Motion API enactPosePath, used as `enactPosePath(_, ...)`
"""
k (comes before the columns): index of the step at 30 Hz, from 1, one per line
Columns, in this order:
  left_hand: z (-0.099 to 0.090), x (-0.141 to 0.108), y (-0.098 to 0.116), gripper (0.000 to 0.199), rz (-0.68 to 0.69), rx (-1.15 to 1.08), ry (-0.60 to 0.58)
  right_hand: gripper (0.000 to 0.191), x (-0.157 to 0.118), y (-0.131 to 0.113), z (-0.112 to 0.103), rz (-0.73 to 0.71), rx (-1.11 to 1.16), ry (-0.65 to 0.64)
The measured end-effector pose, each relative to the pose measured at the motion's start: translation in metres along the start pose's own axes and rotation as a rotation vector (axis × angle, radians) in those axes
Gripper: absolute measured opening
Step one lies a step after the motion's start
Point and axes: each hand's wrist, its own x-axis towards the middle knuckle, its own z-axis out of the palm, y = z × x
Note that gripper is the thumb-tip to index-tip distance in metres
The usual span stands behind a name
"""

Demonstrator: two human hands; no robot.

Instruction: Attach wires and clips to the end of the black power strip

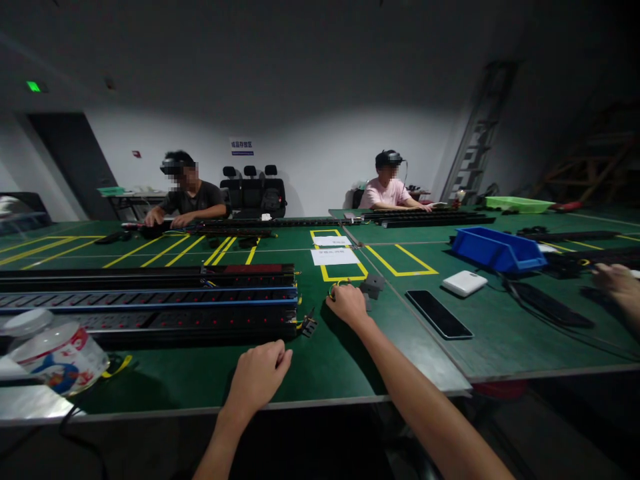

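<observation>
My left hand (261, 375) rests at the front of the green table, its fingers curled in and nothing visible in them. Farther forward, my right hand (349, 305) is closed with its fingers bent down, and a thin yellow wire (332, 289) loops out at the fingertips. Touching or just beside that hand are grey blocks (373, 285). Left of it, long black strips (200, 320) with red dots and a blue edge lie side by side. A small dark connector (309, 325) hangs from yellow wires at their right end.
A clear plastic jar (65, 360) stands at the left front. On the right are a phone (439, 314), a white box (465, 283), a blue bin (497, 250) and another person's hand (620, 287). Paper labels (334, 257) lie ahead. Two people work across the table.
</observation>
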Motion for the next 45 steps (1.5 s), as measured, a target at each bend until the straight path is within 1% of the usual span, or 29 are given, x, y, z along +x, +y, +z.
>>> enactPosePath(4,-0.001,0.000,0.001,0.033,-0.002,0.010,-0.013,0.024,0.001,0.002,0.002,-0.034,0.047,-0.007)
enactPosePath(10,-0.004,0.000,0.002,0.032,0.002,0.003,-0.019,0.026,0.000,0.002,0.000,-0.004,0.160,0.042)
enactPosePath(14,-0.003,0.000,0.002,0.032,0.006,0.002,-0.015,0.025,-0.001,0.000,-0.001,-0.023,0.169,0.007)
enactPosePath(19,-0.001,0.001,0.001,0.032,0.004,0.008,-0.016,0.023,-0.002,-0.002,0.001,-0.006,0.158,-0.021)
enactPosePath(23,0.000,0.002,0.000,0.032,0.009,0.011,-0.016,0.031,-0.001,-0.003,0.001,0.017,0.157,-0.030)
enactPosePath(29,-0.004,0.002,0.002,0.033,0.007,0.020,-0.035,0.031,-0.002,-0.004,-0.002,0.002,0.141,0.028)
enactPosePath(37,-0.006,0.002,0.003,0.033,-0.004,0.013,-0.047,0.026,-0.003,-0.005,-0.004,0.021,0.209,0.081)
enactPosePath(39,-0.006,0.002,0.002,0.033,-0.001,0.008,-0.044,0.027,-0.002,-0.001,-0.008,0.046,0.229,0.093)
enactPosePath(41,-0.005,0.002,0.002,0.033,0.002,0.002,-0.044,0.029,0.000,0.010,-0.016,0.101,0.244,0.113)
enactPosePath(42,-0.005,0.002,0.001,0.033,0.002,0.000,-0.046,0.031,0.001,0.017,-0.021,0.141,0.247,0.123)
enactPosePath(45,-0.006,0.002,0.001,0.033,0.003,0.002,-0.055,0.036,-0.001,0.051,-0.036,0.276,0.201,0.081)
